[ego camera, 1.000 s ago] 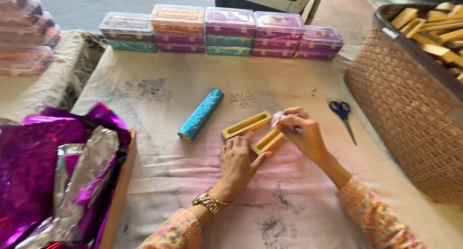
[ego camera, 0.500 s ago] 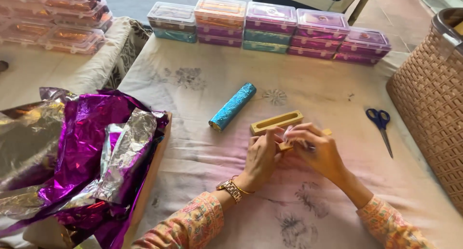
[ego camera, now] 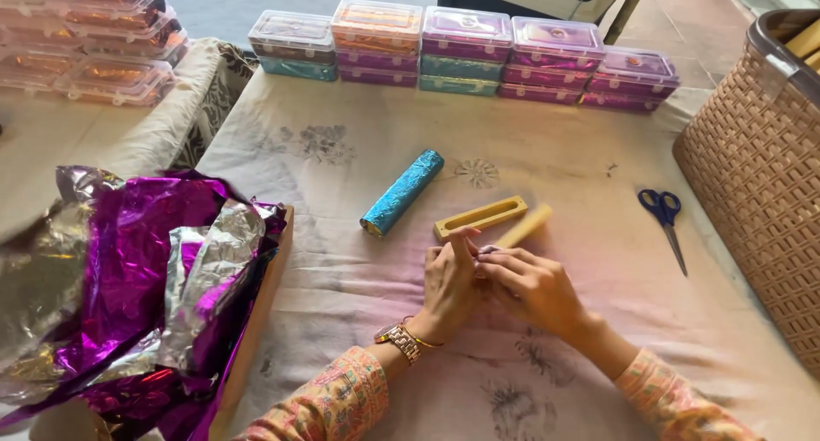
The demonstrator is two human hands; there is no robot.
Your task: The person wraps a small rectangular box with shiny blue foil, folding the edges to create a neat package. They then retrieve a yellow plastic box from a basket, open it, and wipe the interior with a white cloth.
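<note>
Left hand point(ego camera: 450, 283) and right hand point(ego camera: 528, 285) pressed together at 6 o'clock, fingers pinching near end of yellow stick point(ego camera: 523, 228); stick runs toward 1 o'clock, touching wooden mould point(ego camera: 479, 216). Risk: stick slips from pinch, rolls across cloth. Teal foil roll point(ego camera: 402, 192) at 11 o'clock, scissors point(ego camera: 664, 217) at 2, stacked boxes point(ego camera: 464, 55) at 12

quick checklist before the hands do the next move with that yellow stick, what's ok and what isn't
1. Yellow stick held at its near end by both hands: ok.
2. Left hand and right hand close together on the table: ok.
3. Slotted yellow mould lying flat beside the stick: ok.
4. Blue foil roll apart from the hands: ok.
5. Scissors lying apart, right of the hands: ok.
6. Exact grip on the stick: cannot tell.
</note>
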